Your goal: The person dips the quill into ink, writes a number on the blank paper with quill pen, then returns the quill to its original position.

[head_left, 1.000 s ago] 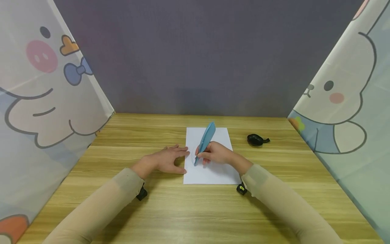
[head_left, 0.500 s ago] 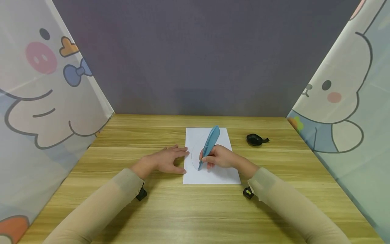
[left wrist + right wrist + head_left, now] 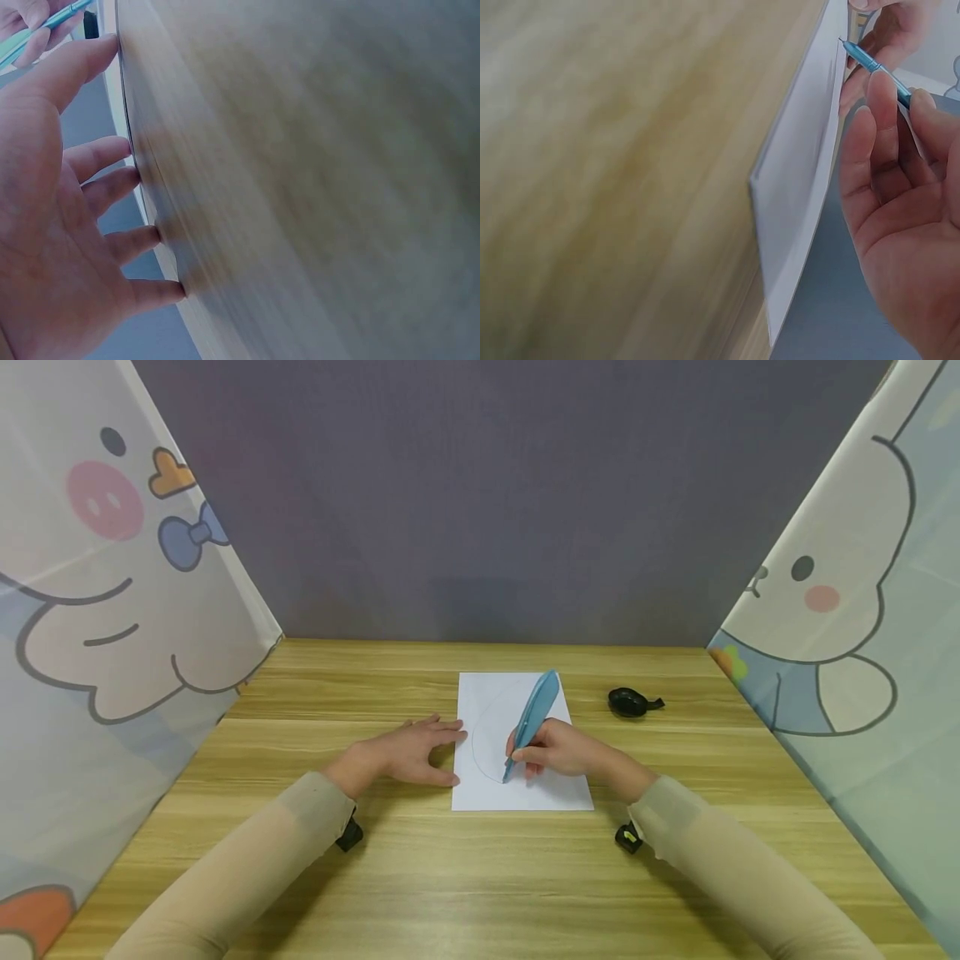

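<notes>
My right hand (image 3: 562,749) pinches a blue feather-shaped pen (image 3: 534,710) between thumb and fingers, its tip down on a white sheet of paper (image 3: 480,797). From the tip a thin curved line runs left and up across the sheet. In the right wrist view the pen (image 3: 866,60) slants from my fingertips toward the paper (image 3: 795,195). My left hand (image 3: 415,753) lies with spread fingers at the sheet's left edge, thumb and fingertips on that edge. The left wrist view shows those fingers (image 3: 112,187) pressing down, with the pen hand (image 3: 30,19) at the top corner.
A small black rounded object with a short tail (image 3: 628,702) lies on the wooden table (image 3: 480,885) right of the paper. A dark grey panel (image 3: 495,510) stands behind the table. Curtains printed with cartoon animals (image 3: 840,635) hang at both sides.
My right hand has moved right and a little toward me with the pen, and the curved line on the paper has grown longer. The left hand stays in place.
</notes>
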Motion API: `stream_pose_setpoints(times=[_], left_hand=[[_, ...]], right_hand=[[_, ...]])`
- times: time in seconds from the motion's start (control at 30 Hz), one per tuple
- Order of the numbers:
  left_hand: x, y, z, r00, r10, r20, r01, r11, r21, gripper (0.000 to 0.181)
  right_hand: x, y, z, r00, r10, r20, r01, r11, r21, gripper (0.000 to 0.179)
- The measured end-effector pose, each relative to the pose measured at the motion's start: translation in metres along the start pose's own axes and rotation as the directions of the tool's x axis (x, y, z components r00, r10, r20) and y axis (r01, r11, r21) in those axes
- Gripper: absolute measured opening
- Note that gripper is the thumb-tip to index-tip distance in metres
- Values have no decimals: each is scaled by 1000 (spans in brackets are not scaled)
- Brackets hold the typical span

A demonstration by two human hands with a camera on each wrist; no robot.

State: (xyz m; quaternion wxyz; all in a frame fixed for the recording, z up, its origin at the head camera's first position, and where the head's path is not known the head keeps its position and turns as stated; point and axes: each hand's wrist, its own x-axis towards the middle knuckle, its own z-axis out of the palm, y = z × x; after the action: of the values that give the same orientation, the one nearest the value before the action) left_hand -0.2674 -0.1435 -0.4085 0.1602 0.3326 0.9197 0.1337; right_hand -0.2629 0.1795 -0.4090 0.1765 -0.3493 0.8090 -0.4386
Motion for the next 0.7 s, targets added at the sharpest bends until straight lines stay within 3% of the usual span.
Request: stream_pose_setpoints(times=[0.4,0.7], left_hand=[[-2,1,-2,1000,-4,12,4,1000,-4,89],[-1,1,-1,1000,-1,21,1,1000,-1,89]], right_hand=[[-16,4,-9,997,77,-1,-77,997,-17,16],[-26,10,-17,998,69,5,-69,998,-4,17]])
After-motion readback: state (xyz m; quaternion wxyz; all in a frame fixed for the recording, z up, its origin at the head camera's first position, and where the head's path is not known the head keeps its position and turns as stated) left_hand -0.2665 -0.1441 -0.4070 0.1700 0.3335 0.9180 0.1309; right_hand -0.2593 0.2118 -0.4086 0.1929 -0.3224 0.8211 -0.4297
